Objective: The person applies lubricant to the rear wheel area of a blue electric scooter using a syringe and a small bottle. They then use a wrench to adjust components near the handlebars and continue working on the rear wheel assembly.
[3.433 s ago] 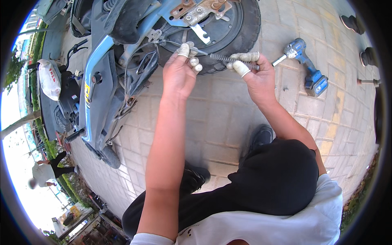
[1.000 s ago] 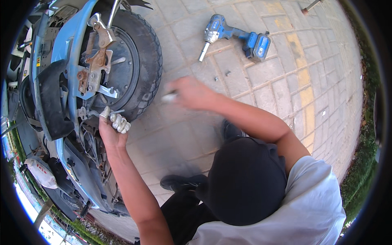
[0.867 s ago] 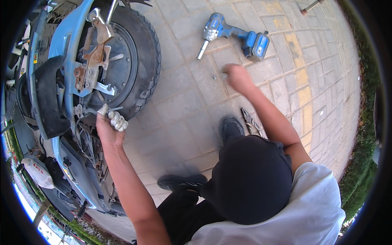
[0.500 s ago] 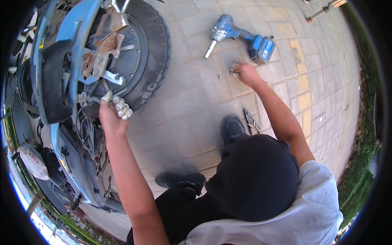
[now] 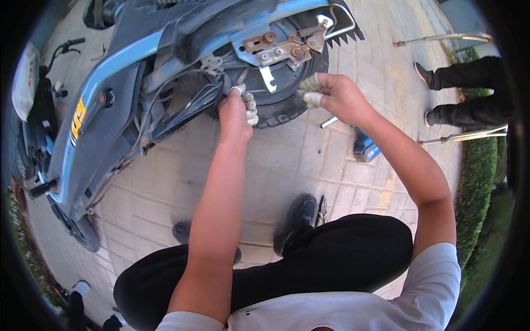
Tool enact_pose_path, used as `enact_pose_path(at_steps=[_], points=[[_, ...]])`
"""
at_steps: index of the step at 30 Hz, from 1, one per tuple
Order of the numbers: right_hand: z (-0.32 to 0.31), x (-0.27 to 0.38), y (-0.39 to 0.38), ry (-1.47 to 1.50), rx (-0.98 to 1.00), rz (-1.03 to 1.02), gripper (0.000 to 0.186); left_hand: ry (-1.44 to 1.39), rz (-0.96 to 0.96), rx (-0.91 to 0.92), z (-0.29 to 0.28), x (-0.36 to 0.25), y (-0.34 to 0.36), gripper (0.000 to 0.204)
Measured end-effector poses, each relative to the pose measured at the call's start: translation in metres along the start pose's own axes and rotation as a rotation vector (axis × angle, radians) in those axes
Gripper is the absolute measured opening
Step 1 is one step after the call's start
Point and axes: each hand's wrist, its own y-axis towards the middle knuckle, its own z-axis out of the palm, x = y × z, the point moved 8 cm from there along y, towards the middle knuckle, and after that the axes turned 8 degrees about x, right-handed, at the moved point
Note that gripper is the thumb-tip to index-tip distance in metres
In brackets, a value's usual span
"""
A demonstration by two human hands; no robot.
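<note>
A light blue electric scooter (image 5: 118, 52) lies or leans at the upper left, its rear wheel (image 5: 281, 113) towards me. Beside the wheel hub is a rusty bracket (image 5: 276, 52) with a silver hooked metal tab (image 5: 269, 78). My left hand (image 5: 237, 113), with whitish coverings on the fingertips, is closed near the wheel's lower edge; what it grips is hidden. To the right of the tab is my right hand (image 5: 338, 98), thumb and fingers pinched together, also with covered fingertips. Anything between them is too small to make out.
Behind my right forearm lies a blue cordless impact wrench (image 5: 365, 148), mostly hidden. Pliers (image 5: 322, 211) rest by my shoe (image 5: 295, 223), and a small metal piece (image 5: 320, 151) is on the paving. A person in black trousers (image 5: 466, 91) stands at the right near metal poles (image 5: 441, 38).
My view has shifted, bringing more of the scooter in. My right hand has risen from the ground beside the impact wrench to the wheel hub. My left hand stays closed near the wheel.
</note>
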Motion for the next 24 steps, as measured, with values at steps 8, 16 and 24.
enact_pose_path(at_steps=[8, 16, 24], points=[[0.033, 0.043, 0.031, -0.706, -0.247, -0.299, 0.021, -0.015, 0.051, 0.026, 0.004, 0.001, 0.001, 0.03], [0.057, 0.045, 0.03, -0.983, -0.216, -0.31, 0.026, -0.142, 0.129, 0.053, 0.012, -0.006, -0.005, 0.015], [0.045, 0.012, 0.045, -0.276, -0.275, 0.103, 0.021, -0.149, 0.205, 0.032, 0.007, 0.006, 0.016, 0.016]])
